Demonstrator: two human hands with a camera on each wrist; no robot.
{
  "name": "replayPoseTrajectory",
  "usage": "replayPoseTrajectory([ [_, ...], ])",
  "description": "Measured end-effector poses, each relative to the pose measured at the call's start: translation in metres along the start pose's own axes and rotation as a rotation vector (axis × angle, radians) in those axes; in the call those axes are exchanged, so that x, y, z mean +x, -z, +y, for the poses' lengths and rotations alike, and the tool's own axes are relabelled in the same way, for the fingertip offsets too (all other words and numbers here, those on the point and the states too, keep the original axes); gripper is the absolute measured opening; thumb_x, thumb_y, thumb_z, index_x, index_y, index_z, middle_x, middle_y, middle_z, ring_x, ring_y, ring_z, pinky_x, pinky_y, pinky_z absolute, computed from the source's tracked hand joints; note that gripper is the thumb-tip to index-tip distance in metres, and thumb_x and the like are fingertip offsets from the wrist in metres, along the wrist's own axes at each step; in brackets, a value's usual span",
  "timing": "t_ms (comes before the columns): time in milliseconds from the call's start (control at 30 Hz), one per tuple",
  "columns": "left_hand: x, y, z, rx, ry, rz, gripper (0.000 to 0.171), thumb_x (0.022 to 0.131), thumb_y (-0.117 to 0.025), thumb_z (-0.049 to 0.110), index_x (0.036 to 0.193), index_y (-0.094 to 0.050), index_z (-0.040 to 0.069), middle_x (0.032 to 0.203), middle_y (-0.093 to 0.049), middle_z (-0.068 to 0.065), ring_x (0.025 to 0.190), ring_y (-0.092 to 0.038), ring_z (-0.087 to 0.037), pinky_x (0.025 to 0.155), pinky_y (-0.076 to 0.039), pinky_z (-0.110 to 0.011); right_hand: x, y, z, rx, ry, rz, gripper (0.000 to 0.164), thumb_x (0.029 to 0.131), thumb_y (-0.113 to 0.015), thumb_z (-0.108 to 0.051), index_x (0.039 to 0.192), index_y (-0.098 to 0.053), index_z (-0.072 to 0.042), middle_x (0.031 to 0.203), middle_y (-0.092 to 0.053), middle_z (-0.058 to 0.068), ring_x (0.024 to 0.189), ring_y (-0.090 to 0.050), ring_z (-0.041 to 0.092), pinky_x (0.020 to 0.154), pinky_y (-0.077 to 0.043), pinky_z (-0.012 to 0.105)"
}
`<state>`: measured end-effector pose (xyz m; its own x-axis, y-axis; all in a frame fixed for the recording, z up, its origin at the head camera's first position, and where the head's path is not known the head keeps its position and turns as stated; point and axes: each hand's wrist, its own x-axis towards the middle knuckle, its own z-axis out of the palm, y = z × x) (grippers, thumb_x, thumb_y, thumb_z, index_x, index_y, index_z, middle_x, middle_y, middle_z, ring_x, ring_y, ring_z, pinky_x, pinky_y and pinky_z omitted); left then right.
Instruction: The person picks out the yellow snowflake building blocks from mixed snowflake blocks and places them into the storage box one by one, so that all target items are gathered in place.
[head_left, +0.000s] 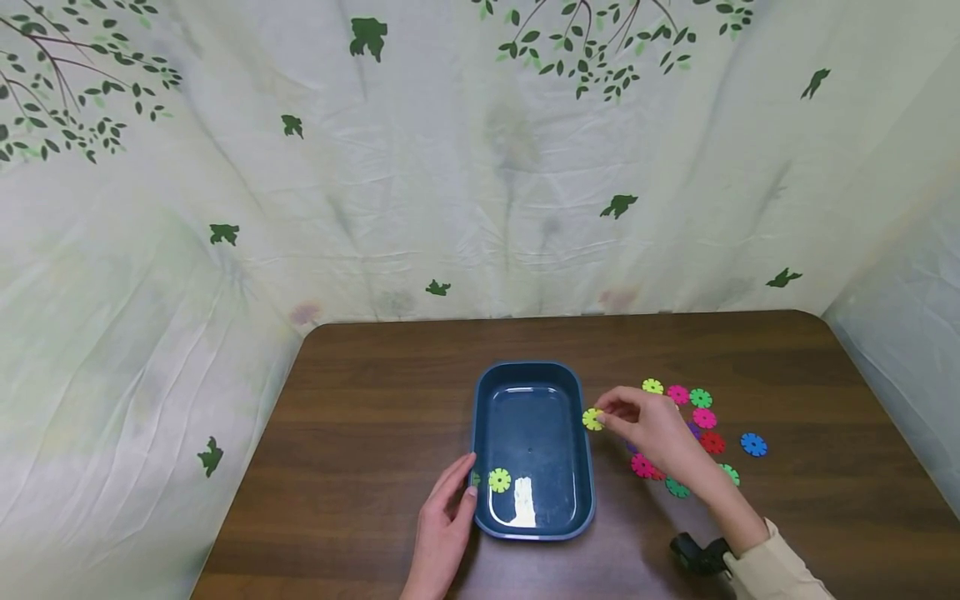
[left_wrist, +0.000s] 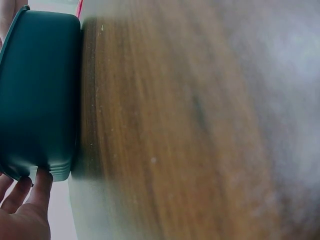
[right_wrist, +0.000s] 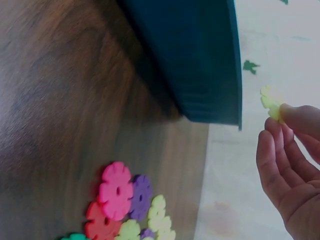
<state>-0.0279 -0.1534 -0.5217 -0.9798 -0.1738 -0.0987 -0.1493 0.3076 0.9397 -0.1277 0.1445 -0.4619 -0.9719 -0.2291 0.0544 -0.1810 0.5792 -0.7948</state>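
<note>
A blue rectangular tray (head_left: 531, 433) stands on the wooden table, with a yellow-green flower-shaped plastic disc (head_left: 499, 480) inside near its left wall. My left hand (head_left: 444, 521) rests against the tray's left side, its fairly straight fingers touching the outer wall and rim; the left wrist view also shows these fingertips (left_wrist: 44, 176) against the tray. Just over the tray's right rim, my right hand (head_left: 651, 429) pinches a yellow notched disc (head_left: 592, 419) between thumb and fingers. In the right wrist view this disc (right_wrist: 270, 102) is raised above the table, beside the tray's rim.
Right of the tray lies a loose group of pink, red (head_left: 712, 442), green (head_left: 701, 398), purple and yellow discs, partly hidden under my right arm. A blue disc (head_left: 753, 445) lies farther right. Behind the table (head_left: 375, 467) hangs a pale leaf-printed cloth (head_left: 450, 167).
</note>
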Motion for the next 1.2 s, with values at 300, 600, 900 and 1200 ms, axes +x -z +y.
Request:
replayPoseTrajectory([
  [300, 0.000, 0.001, 0.000, -0.009, -0.021, -0.005, 0.041, 0.098, -0.060, 0.009, 0.135, -0.061, 0.026, 0.140, -0.052, 0.003, 0.132, -0.047, -0.022, 0.099, -0.048, -0.040, 0.007, -0.012, -0.012, 0.015, 0.095, -0.064, 0.019, 0.084, -0.078, -0.007, 0.100, -0.072, -0.015, 0.090, -0.067, -0.005, 0.079, -0.062, 0.013, 0.070, -0.057, 0.023],
  [600, 0.000, 0.001, -0.002, -0.008, -0.040, -0.003, 0.042, 0.097, -0.060, 0.007, 0.135, -0.061, 0.025, 0.140, -0.053, 0.003, 0.131, -0.048, -0.022, 0.098, -0.049, -0.036, 0.016, -0.019, -0.023, -0.015, 0.080, -0.203, 0.019, 0.083, -0.078, -0.008, 0.100, -0.072, -0.014, 0.087, -0.065, -0.006, 0.077, -0.059, 0.013, 0.067, -0.056, 0.022],
  [900, 0.000, 0.000, -0.001, -0.004, -0.016, -0.001, 0.042, 0.097, -0.060, 0.008, 0.135, -0.061, 0.027, 0.140, -0.052, 0.003, 0.131, -0.048, -0.023, 0.097, -0.050, -0.037, 0.026, -0.027, -0.030, -0.033, 0.087, -0.297, 0.013, 0.087, -0.073, -0.004, 0.097, -0.071, -0.013, 0.085, -0.064, -0.004, 0.075, -0.058, 0.014, 0.066, -0.055, 0.022],
  [1200, 0.001, 0.000, 0.000, -0.007, 0.005, -0.004, 0.041, 0.098, -0.061, 0.011, 0.134, -0.061, 0.030, 0.141, -0.052, 0.002, 0.131, -0.048, -0.024, 0.096, -0.050, -0.039, 0.038, -0.034, -0.039, -0.095, 0.085, -0.345, 0.013, 0.088, -0.071, -0.003, 0.095, -0.071, -0.014, 0.082, -0.062, -0.006, 0.074, -0.056, 0.014, 0.065, -0.054, 0.023],
])
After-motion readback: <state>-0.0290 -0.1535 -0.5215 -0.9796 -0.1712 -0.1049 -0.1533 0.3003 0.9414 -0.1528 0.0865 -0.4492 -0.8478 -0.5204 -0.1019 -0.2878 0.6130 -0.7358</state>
